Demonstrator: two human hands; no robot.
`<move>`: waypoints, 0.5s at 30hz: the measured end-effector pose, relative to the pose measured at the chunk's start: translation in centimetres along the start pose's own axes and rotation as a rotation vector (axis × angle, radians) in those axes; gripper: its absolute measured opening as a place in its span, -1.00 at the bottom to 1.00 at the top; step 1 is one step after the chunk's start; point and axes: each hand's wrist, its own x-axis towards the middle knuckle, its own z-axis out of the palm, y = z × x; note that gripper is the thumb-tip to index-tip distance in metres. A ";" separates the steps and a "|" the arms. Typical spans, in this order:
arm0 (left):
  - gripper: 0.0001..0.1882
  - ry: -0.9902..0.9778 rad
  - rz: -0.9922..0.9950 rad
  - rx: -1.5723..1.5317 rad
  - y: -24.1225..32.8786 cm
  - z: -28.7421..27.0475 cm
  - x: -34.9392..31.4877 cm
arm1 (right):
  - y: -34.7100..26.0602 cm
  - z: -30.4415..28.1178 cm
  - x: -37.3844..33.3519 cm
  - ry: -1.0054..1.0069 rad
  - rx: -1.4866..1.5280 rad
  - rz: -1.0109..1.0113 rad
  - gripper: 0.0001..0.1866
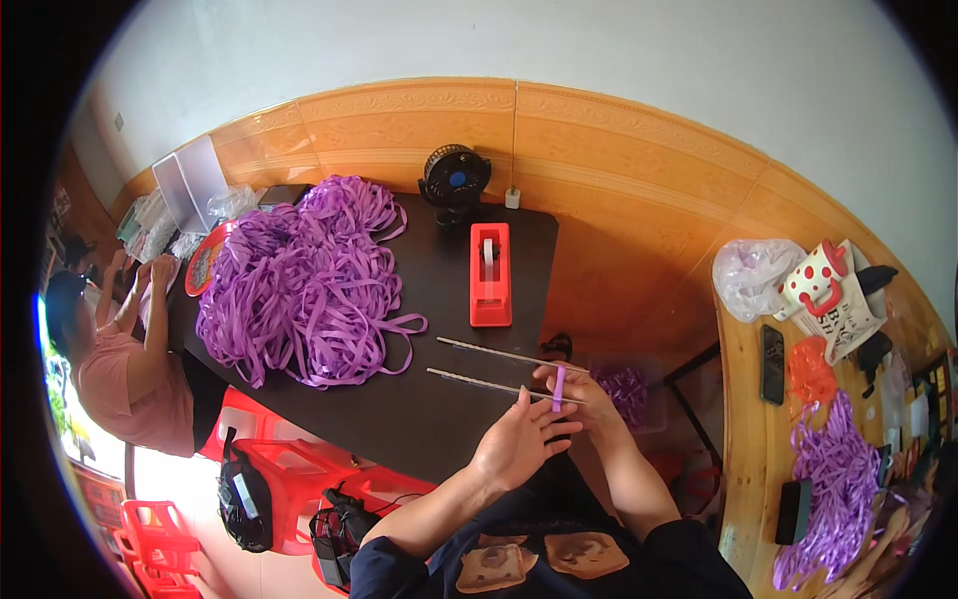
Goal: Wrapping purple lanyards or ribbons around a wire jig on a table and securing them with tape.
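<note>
Two thin, pale rods [494, 351] stick out side by side over the near right part of the dark table [439, 290], their tips pointing left. My right hand [597, 404] grips them at their right ends. A short strip of purple ribbon [559, 387] spans from one rod to the other beside its fingers. My left hand [514, 439] is just below the rods, palm turned up and fingers spread, close to the ribbon with nothing visible in it. A big tangled heap of purple ribbon [309, 290] covers the table's left part.
A red tape dispenser [490, 309] and a black fan [456, 182] stand toward the table's back. Red plastic stools [289, 474] with black bags are at lower left, where another person [130, 374] sits. At right, a wooden table [748, 459] bears a phone, a spotted cup and more ribbon.
</note>
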 end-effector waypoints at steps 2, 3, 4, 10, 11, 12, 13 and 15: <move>-0.25 -0.002 0.000 0.003 -0.1 0.0 0.1 | -0.3 1.0 0.1 0.099 -0.037 -0.023 -0.73; -0.25 0.000 0.004 0.006 -0.1 -0.1 0.1 | -0.5 1.6 0.1 0.193 -0.071 -0.045 -0.70; -0.25 -0.001 0.007 0.006 -0.1 -0.2 0.1 | -0.6 1.6 -0.2 0.191 -0.073 -0.045 -0.70; -0.25 -0.004 0.009 0.012 0.0 0.0 -0.1 | -2.7 2.7 -2.3 0.281 0.140 -0.112 -0.38; -0.25 -0.005 0.015 0.005 -0.1 -0.1 -0.2 | -2.8 3.1 -2.2 0.294 0.091 -0.109 -0.35; -0.25 -0.008 0.021 0.001 0.0 -0.1 -0.2 | -2.9 3.3 -2.1 0.306 0.042 -0.109 -0.31; -0.25 -0.011 0.022 0.002 -0.1 0.0 -0.1 | -2.9 3.4 -2.1 0.306 0.039 -0.112 -0.31; -0.25 0.010 0.008 -0.008 -0.1 0.0 -0.1 | -2.8 3.5 -2.1 0.329 -0.056 -0.096 -0.29</move>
